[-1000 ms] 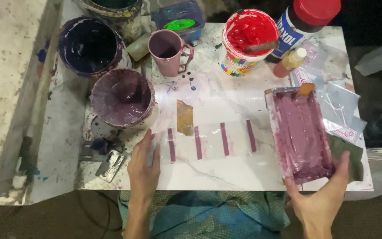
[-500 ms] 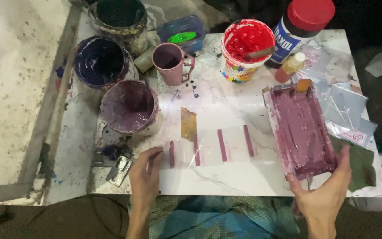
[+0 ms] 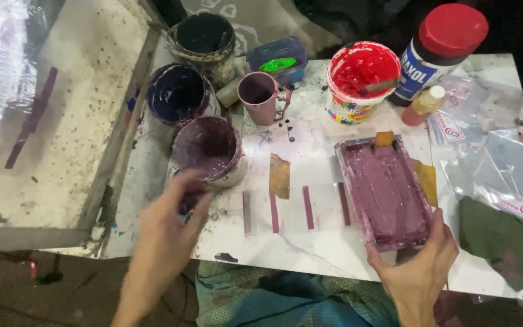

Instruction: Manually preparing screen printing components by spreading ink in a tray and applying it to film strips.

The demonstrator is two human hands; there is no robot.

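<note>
My right hand grips the near edge of a rectangular frame coated in purple paint, which lies flat on the white table. My left hand hovers, blurred, fingers apart, just in front of a tub of purple paint, holding nothing that I can see. Between the hands lies a clear sheet with several printed purple stripes and a brown tape piece above it.
Behind stand a dark blue paint bucket, a black bucket, a mauve mug, a blue box, a red paint tub, a red-capped jar and a small bottle. Clear bags lie right; a speckled board left.
My left hand has lifted off the striped sheet and swung left toward the purple tub. The right hand keeps its hold on the frame. The view has shifted left.
</note>
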